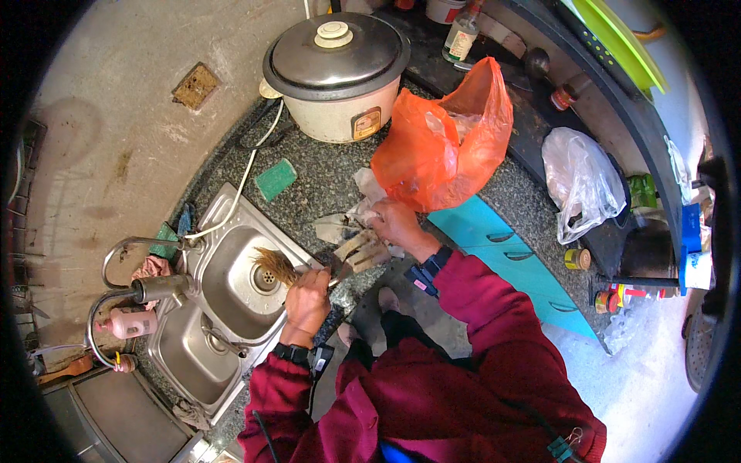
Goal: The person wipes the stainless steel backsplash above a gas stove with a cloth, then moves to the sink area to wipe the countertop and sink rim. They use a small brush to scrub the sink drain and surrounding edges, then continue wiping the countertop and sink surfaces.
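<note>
My left hand [307, 302] is closed around a straw brush [275, 265], whose bristles point over the larger sink basin [231, 266]. At the counter's edge, my right hand [403, 228] has its fingers bent and pressed onto crumpled whitish scraps [336, 227], which look like paper or thin plastic. A tan, striped piece [363, 253] lies between the two hands; its kind is unclear. Just beyond my right hand is an orange plastic bag [440, 154], standing partly open. The fingertips of both hands are partly hidden.
A lidded rice cooker [336, 85] stands at the back of the granite counter. A green scouring pad [275, 180] lies near the double sink. To the right are a white plastic bag [584, 181] and a small can [577, 258]. A pink bottle [130, 322] stands left of the sink.
</note>
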The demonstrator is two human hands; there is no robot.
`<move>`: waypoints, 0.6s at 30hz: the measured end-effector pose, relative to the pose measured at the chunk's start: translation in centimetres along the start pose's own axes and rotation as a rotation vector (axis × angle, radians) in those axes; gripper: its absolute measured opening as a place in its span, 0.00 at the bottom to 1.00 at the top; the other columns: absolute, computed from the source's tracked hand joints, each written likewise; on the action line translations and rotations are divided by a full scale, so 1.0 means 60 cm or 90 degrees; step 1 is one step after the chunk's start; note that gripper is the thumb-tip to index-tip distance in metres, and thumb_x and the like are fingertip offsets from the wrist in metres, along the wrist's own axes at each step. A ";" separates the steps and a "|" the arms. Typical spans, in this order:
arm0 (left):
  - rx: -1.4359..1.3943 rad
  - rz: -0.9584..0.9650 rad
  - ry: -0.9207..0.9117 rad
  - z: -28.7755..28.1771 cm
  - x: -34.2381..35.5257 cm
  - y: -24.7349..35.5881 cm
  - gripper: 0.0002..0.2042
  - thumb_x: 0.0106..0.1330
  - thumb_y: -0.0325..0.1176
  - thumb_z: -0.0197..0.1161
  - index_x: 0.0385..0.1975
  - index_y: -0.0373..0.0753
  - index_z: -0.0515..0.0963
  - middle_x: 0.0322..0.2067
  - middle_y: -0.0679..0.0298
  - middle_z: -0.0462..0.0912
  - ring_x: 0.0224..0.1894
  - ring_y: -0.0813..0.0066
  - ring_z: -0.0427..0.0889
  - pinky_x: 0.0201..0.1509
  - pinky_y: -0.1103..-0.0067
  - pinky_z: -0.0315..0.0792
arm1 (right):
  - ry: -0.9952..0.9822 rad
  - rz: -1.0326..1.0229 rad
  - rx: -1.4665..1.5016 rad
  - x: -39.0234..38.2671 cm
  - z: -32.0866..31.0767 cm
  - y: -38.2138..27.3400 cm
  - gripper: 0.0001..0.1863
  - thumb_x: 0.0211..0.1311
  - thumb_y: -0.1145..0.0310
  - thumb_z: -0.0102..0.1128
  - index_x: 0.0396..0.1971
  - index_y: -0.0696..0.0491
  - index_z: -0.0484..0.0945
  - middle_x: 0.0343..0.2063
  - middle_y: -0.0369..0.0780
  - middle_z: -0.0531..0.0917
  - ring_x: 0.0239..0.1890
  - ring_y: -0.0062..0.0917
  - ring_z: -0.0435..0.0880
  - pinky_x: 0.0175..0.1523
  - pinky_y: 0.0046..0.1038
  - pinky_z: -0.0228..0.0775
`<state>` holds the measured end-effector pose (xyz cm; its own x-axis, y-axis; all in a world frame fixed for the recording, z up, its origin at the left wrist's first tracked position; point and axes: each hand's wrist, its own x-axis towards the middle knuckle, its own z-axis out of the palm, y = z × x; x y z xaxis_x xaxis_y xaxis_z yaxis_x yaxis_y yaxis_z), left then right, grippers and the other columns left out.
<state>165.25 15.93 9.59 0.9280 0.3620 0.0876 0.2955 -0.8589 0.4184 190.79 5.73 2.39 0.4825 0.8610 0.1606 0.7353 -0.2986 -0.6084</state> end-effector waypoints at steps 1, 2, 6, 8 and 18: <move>0.001 -0.011 0.007 -0.002 -0.007 -0.002 0.20 0.44 0.19 0.61 0.41 0.40 0.76 0.32 0.57 0.80 0.36 0.56 0.81 0.39 0.67 0.76 | -0.016 0.018 -0.021 0.004 -0.001 0.005 0.10 0.51 0.65 0.64 0.29 0.56 0.79 0.27 0.46 0.78 0.34 0.44 0.79 0.39 0.41 0.70; 0.002 -0.027 0.008 -0.004 -0.014 -0.005 0.21 0.43 0.19 0.61 0.42 0.40 0.76 0.33 0.57 0.80 0.37 0.56 0.81 0.39 0.67 0.76 | 0.002 0.007 0.039 0.007 -0.004 0.010 0.10 0.51 0.65 0.64 0.29 0.56 0.79 0.27 0.46 0.78 0.33 0.43 0.79 0.39 0.40 0.70; -0.023 -0.083 0.015 -0.003 -0.037 -0.020 0.23 0.43 0.18 0.61 0.43 0.43 0.77 0.34 0.57 0.80 0.36 0.55 0.81 0.39 0.66 0.76 | -0.011 -0.021 0.137 0.013 -0.028 0.016 0.11 0.54 0.67 0.66 0.35 0.56 0.80 0.27 0.45 0.77 0.32 0.40 0.78 0.39 0.35 0.70; -0.034 -0.078 0.046 0.001 -0.039 -0.023 0.23 0.42 0.17 0.60 0.42 0.44 0.77 0.34 0.57 0.80 0.36 0.54 0.81 0.38 0.65 0.76 | -0.030 -0.020 0.111 0.016 -0.039 0.005 0.12 0.54 0.66 0.66 0.37 0.54 0.80 0.28 0.44 0.78 0.34 0.38 0.78 0.38 0.34 0.70; -0.052 -0.049 0.032 -0.012 -0.021 -0.013 0.24 0.42 0.17 0.60 0.43 0.43 0.77 0.36 0.57 0.81 0.39 0.54 0.81 0.40 0.66 0.76 | 0.015 -0.178 0.057 -0.018 -0.050 -0.052 0.10 0.54 0.67 0.65 0.36 0.50 0.78 0.36 0.38 0.78 0.37 0.36 0.81 0.36 0.33 0.73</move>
<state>163.70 16.40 9.82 0.8903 0.4449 0.0967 0.3439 -0.7963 0.4975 189.38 4.51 6.45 0.2791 0.8948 0.3484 0.7969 -0.0134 -0.6039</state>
